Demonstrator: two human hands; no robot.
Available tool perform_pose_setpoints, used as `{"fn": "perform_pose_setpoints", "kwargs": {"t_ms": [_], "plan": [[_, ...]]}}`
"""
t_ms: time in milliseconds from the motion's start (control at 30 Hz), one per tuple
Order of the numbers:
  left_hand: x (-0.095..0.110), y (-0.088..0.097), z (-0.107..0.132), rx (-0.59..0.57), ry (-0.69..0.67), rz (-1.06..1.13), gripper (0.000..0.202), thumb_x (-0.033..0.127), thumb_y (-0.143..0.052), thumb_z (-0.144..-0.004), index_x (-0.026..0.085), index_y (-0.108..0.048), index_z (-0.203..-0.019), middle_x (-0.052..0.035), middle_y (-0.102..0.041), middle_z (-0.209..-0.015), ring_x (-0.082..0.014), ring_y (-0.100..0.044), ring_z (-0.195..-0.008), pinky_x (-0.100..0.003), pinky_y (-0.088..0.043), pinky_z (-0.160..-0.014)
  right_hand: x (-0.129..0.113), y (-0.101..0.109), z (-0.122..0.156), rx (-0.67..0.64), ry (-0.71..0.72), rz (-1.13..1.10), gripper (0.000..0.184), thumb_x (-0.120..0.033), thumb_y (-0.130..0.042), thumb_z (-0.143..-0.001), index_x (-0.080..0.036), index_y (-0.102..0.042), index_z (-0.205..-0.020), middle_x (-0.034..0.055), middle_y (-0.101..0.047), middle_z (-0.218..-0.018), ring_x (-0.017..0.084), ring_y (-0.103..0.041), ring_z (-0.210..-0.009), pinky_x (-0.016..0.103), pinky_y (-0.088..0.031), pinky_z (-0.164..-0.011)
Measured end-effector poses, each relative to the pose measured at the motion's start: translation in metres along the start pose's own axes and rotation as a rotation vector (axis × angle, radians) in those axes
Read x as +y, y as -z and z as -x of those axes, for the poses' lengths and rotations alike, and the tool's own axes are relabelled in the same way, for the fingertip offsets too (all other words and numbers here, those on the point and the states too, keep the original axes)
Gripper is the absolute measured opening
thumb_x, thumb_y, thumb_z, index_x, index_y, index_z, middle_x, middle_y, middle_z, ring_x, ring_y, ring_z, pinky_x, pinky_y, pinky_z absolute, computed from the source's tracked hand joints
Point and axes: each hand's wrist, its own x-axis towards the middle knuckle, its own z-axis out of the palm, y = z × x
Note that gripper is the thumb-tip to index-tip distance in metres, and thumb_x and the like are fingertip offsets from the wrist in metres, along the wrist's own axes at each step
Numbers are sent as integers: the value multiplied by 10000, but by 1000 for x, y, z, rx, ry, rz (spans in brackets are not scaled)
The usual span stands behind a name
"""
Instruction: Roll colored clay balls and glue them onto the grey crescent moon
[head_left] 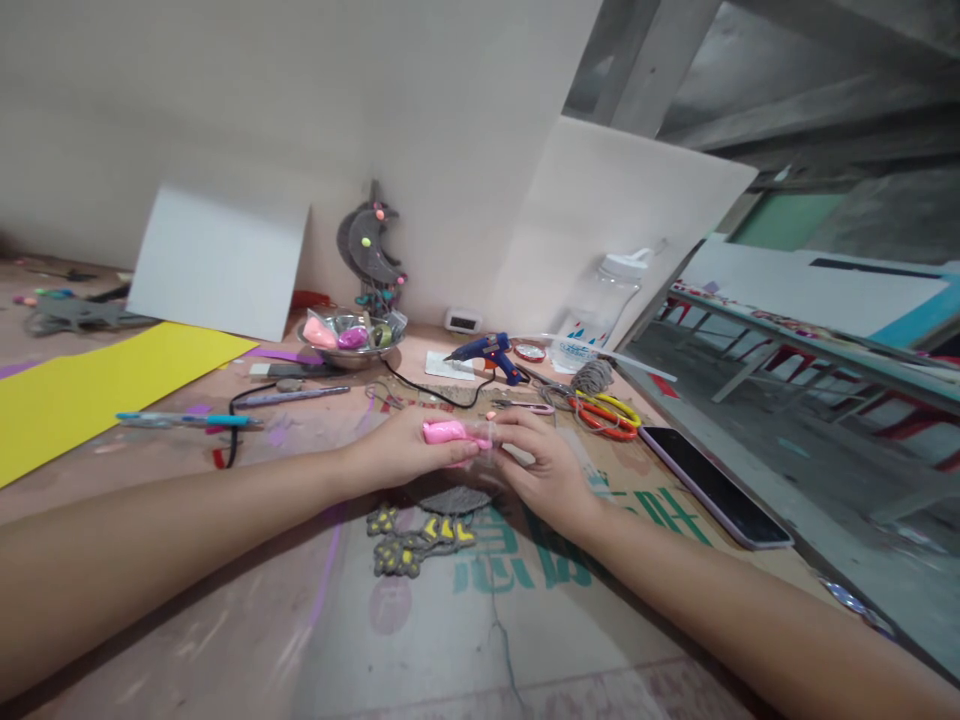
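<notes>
Soft pink clay (444, 431) in a clear plastic wrapper is held up over the table in front of me. My left hand (397, 447) is closed around the clay, thumb along its near side. The fingers of my right hand (546, 468) pinch the wrapper's right end, where a little pink shows. Below my hands lies a dark grey rounded piece (456, 500), partly hidden by them. Closer to me are small grey ornaments (409, 545) with yellow patches, lying flat on the table covering (405, 640).
A blue hot glue gun (487, 350) lies behind my hands, its black cord running left. A metal bowl (351, 352) holds wrapped clay. Scissors (611, 418), a phone (716, 485) and a clear bottle (600, 310) are on the right; pens (187, 421) and yellow sheet (97, 400) left.
</notes>
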Motion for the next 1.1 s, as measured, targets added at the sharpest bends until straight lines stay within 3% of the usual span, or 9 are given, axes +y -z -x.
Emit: {"fn": "perform_pose_setpoints", "kwargs": {"t_ms": [133,300,500,833,1100], "plan": [[4,-1,1,23,-43,29,363,463,-607,-806,144,-706,-950,-34,-689,-824,-149,-595,-734,-222,-458,-643,2,-1,2,20,-34,-3,182,-185,-550,-890,-243,-691,-989,46,-669,-916,156,-642,-846,293,-535,-764],[7,2,2,45,-21,-31,366,481,-576,-819,136,-694,-852,-25,-673,-762,-155,-594,-714,-224,-444,-618,3,0,3,74,-76,3,136,-247,-598,-871,-239,-692,-969,44,-692,-907,170,-654,-840,318,-537,-777],[8,5,3,145,-117,-133,285,415,-580,-838,171,-703,-920,-32,-696,-889,-187,-618,-847,-278,-463,-780,-1,1,-1,76,-161,0,78,-247,-629,-850,-214,-658,-914,21,-684,-818,154,-635,-742,296,-530,-725],[3,1,5,158,-222,-243,200,346,-612,-833,193,-704,-923,-31,-697,-930,-177,-619,-862,-265,-457,-790,-1,0,-1,-13,-80,-17,126,-224,-607,-865,-215,-639,-987,48,-683,-917,177,-633,-864,327,-517,-808],[7,0,6,123,-270,-233,240,362,-595,-849,206,-714,-988,-20,-720,-947,-167,-637,-876,-247,-458,-810,-2,-1,-1,1,-32,-2,92,-173,-584,-870,-192,-627,-950,44,-661,-864,161,-615,-815,292,-512,-747]]}}
